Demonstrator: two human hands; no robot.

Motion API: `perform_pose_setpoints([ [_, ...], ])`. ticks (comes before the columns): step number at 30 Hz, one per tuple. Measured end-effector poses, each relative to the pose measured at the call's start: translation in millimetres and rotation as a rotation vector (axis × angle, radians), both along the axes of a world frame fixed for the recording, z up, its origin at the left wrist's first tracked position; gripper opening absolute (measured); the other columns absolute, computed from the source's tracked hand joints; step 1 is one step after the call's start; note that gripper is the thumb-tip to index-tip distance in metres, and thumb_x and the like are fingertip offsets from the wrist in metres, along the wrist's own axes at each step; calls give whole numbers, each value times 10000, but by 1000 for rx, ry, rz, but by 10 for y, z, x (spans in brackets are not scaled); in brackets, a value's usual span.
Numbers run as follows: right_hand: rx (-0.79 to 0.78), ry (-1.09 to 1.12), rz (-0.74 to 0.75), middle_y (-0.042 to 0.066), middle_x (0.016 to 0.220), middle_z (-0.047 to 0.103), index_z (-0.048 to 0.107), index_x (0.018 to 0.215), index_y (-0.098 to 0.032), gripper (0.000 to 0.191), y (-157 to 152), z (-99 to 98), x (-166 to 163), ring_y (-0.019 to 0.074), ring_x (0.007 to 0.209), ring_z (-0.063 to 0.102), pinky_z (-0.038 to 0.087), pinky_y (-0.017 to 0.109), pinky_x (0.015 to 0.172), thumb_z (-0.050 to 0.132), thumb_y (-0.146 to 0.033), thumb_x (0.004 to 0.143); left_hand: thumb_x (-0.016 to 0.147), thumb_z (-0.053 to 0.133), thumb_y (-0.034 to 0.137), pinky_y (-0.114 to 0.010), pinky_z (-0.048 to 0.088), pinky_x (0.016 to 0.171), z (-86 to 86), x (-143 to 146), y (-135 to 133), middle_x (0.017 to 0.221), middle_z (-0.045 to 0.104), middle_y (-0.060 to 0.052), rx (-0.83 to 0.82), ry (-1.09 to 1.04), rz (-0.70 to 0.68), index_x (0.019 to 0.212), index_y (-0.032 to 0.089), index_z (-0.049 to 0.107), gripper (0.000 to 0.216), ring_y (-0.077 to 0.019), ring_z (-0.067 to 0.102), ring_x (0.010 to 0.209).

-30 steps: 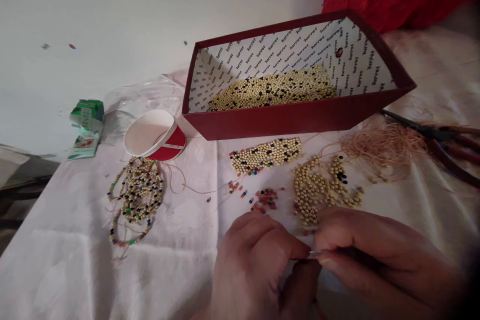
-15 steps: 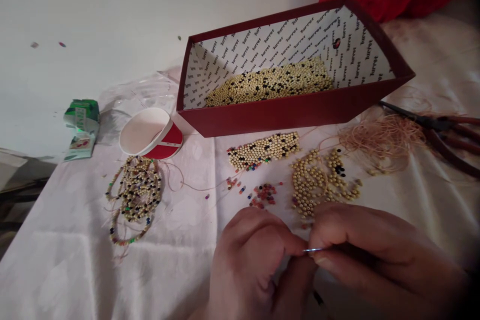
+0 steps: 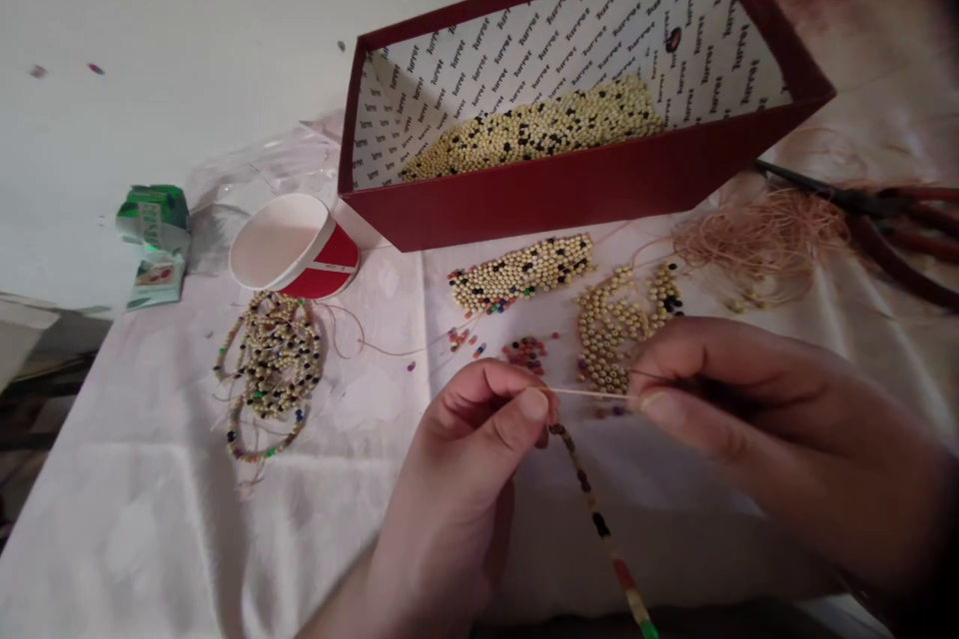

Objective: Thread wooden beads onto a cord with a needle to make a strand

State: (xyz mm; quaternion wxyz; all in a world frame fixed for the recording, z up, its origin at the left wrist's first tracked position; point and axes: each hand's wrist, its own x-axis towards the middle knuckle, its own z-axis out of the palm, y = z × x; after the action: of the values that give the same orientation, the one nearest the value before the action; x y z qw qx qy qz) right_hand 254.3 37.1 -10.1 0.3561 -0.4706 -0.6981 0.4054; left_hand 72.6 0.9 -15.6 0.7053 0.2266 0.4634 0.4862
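Between my two hands a pale thread [image 3: 591, 393] is stretched in a short straight line. My left hand [image 3: 472, 439] is closed, thumb and forefinger pinching the thread near the first beads. From there a string of beads [image 3: 599, 524] in cream, black, red and green hangs down toward the lower edge. My right hand [image 3: 734, 419] is closed too, pinching the thread's other end; a thin dark line runs along its fingers, and I cannot make out what it is. Loose cream beads [image 3: 603, 334] and a small heap of reddish beads [image 3: 524, 354] lie just beyond the hands.
A dark red box [image 3: 554, 195] holds many cream and black beads. Beaded strands [image 3: 274, 369] lie left by a red-and-white paper cup [image 3: 322, 265], with a green packet [image 3: 154, 240] farther left. On the right are tangled thread [image 3: 760, 240] and pliers [image 3: 876, 210]. A beaded band [image 3: 520, 275] lies before the box.
My hands have moved up and apart, drawing the thread out between them. The shiny thin piece at the fingertips no longer shows, and the hanging bead string has come into view.
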Motion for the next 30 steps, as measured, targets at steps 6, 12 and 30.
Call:
perform_pose_setpoints([
  [6, 68, 12, -48, -43, 544, 557, 613, 644, -234, 206, 17, 25, -19, 97, 475, 495, 401, 174, 410, 568, -290, 838, 762, 763, 293, -223, 384, 710, -6, 38, 39, 721, 588, 2, 13, 16, 27, 723, 164, 668, 165, -111, 481, 705],
  [12, 62, 33, -25, -45, 552, 535, 600, 644, -224, 199, 15, 22, -21, 97, 506, 479, 388, 183, 433, 560, -247, 837, 786, 741, 306, -238, 391, 718, -33, 49, 56, 735, 584, 3, 47, 80, 24, 742, 169, 676, 158, -117, 486, 720],
  [30, 7, 62, 35, -48, 578, 524, 603, 689, -216, 176, 15, 35, -31, 91, 537, 459, 339, 228, 469, 597, -227, 864, 865, 659, 245, -245, 426, 859, -52, 28, 3, 1015, 676, 0, 253, 386, -49, 1013, 294, 729, 171, -139, 568, 882],
])
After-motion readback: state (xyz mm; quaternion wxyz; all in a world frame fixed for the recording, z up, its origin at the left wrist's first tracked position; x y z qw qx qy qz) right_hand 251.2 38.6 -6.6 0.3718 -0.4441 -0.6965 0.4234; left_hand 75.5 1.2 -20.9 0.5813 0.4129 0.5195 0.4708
